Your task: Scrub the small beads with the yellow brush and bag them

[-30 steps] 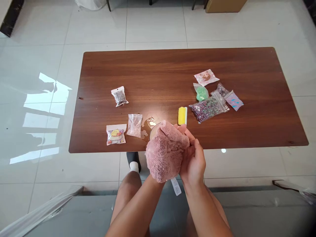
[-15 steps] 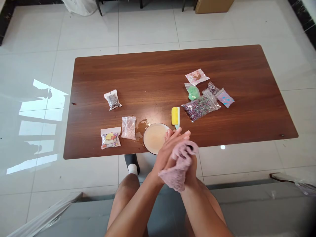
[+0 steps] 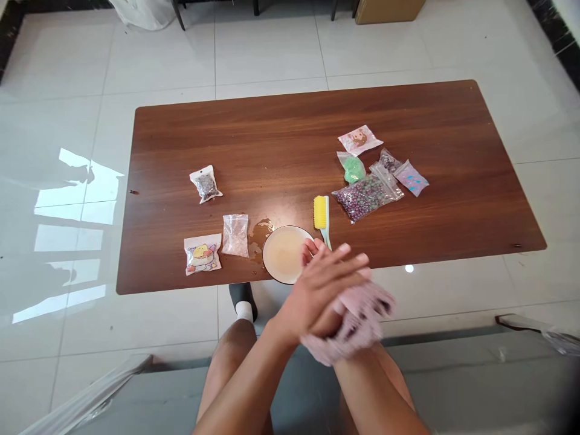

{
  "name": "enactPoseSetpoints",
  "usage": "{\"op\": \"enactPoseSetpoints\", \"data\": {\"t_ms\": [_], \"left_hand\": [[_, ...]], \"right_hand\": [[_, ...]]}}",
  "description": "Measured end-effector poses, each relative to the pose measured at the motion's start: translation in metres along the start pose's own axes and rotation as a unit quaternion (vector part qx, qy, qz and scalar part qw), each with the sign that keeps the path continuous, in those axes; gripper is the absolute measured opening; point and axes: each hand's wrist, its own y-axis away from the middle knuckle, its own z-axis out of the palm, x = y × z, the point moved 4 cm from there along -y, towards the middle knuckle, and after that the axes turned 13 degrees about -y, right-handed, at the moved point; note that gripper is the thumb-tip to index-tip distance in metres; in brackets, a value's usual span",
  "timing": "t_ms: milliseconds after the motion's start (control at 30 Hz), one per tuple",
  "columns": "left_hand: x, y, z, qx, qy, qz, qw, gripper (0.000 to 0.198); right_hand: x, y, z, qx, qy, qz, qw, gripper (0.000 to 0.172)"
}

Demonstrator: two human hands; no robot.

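A crumpled pink cloth (image 3: 353, 326) is bunched at the thumb side of my two hands, pressed between them and partly blurred. My left hand (image 3: 315, 296) lies on top, its fingers stretched across my right hand and its thumb side against the cloth. Beneath it, my right hand (image 3: 312, 249) is mostly hidden; only some loosely extended fingertips show past the left hand. Just beyond the fingers are a round dish (image 3: 281, 257) of cloudy liquid and a brush (image 3: 322, 217) with yellow bristles and a pale handle.
Left of the dish lie a bag of pink bits (image 3: 235, 235), a cartoon-printed packet (image 3: 202, 254) and a small grey-filled packet (image 3: 206, 183). Spilled water (image 3: 261, 232) wets the brown table (image 3: 254, 145). Farther right are a bead bag (image 3: 368, 196), a green-filled bag (image 3: 353, 169) and other packets.
The cloth has shifted right and slightly down between my hands. My left hand has slid right across my right hand, its fingers now more spread. Things on the table stay put.
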Motion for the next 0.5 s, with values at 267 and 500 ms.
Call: {"op": "enactPoseSetpoints", "data": {"t_ms": [267,500], "left_hand": [[0.005,0.006,-0.032,0.152,0.156,-0.136,0.966,0.051],[-0.006,0.002,-0.045,0.291,0.309,-0.213,0.880,0.042]], "right_hand": [[0.005,-0.002,0.003,0.023,0.021,0.069,0.997,0.020],[0.004,-0.003,0.010,-0.030,-0.039,0.094,0.994,0.026]]}}
